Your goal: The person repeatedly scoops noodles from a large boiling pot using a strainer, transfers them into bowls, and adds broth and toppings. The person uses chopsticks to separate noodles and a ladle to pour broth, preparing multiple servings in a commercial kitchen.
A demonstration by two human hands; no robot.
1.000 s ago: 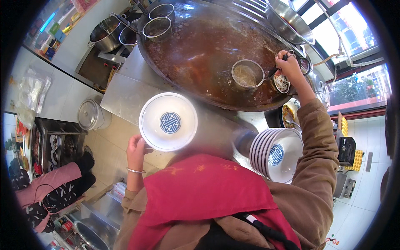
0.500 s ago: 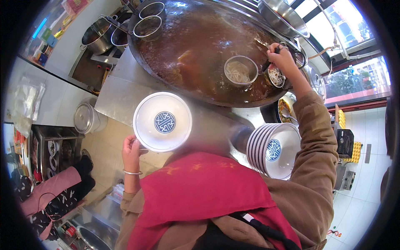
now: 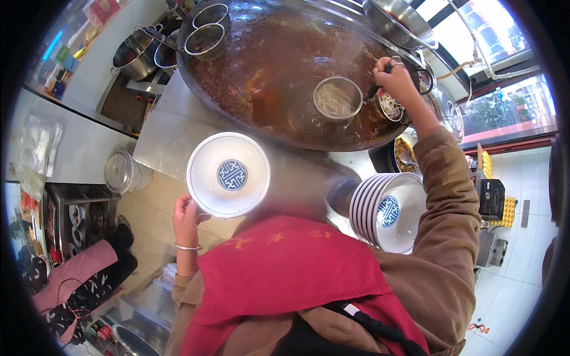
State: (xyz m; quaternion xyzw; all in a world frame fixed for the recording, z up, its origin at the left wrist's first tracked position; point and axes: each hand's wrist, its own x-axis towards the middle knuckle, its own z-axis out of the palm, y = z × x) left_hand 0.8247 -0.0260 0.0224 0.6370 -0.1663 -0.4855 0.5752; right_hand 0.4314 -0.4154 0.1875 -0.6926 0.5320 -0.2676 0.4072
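My left hand [image 3: 187, 221] grips the rim of a white bowl [image 3: 205, 193] with a blue pattern at its centre, held tilted in front of the pot. No food shows inside the bowl. At the far right edge of the big pot [image 3: 389, 140], my right hand [image 3: 394, 80] is closed around a black handle. The handle leads toward a round noodle strainer [image 3: 337, 99] with pale noodles in the brown broth. Beneath my right wrist sits a second strainer [image 3: 390, 108] holding whitish strands. How the handle joins the strainer is hard to make out.
A stack of several white bowls [image 3: 389, 212] leans by my right forearm. Two more strainers [image 3: 205, 39] hang at the pot's far left. A steel basin [image 3: 401, 22] stands behind, a lidded white bucket [image 3: 122, 168] at left. Another person's pink-aproned body [image 3: 89, 264] is at lower left.
The noodle strainer has shifted slightly left, and its noodles show more clearly. My right hand has moved a little left and away from me. My left hand still holds the bowl.
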